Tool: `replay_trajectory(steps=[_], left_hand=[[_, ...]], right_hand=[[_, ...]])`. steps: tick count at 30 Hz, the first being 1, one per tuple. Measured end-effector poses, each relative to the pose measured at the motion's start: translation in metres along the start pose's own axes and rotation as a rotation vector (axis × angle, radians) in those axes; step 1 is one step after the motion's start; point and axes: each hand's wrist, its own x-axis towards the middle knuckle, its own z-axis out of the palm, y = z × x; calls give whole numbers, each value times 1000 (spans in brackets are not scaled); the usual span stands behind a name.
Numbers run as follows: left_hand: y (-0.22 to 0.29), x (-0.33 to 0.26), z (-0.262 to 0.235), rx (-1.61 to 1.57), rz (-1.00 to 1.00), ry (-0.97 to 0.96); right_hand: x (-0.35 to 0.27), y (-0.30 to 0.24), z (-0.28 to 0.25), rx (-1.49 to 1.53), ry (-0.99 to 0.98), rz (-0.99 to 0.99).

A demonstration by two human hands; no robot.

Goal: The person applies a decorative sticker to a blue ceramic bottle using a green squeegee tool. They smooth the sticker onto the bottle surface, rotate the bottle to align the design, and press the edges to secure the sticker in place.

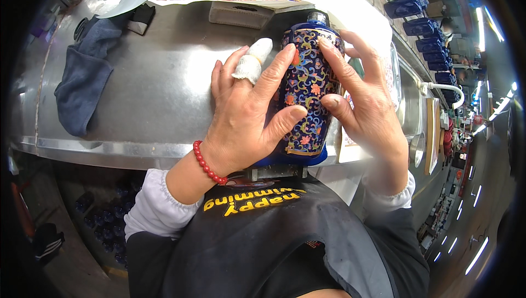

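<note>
Left hand: wrapped on left side of blue patterned vase, thumb across its front; one finger bandaged white, red bead bracelet on wrist.
Right hand: cupped vase's right side, fingers spread.
Vase: lay tilted at steel bench edge, neck pointing away.
Cloth: blue cloth, far left on bench.

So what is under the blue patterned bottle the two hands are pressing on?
The blue patterned bottle lies over the metal table. By its base a small metal fixture shows; the left hand and right hand cover the rest.
</note>
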Motion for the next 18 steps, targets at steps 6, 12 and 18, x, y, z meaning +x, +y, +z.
replay_trajectory(steps=[6, 12, 18], left_hand=[[-2, 12, 3, -4, -25, -11], [-7, 15, 0, -32, -27, 39], [-8, 21, 3, -8, -75, -14]], right_hand=[[0, -1, 2, 40, -5, 37], [2, 0, 3, 103, 31, 35], [4, 1, 4, 49, 24, 37]])
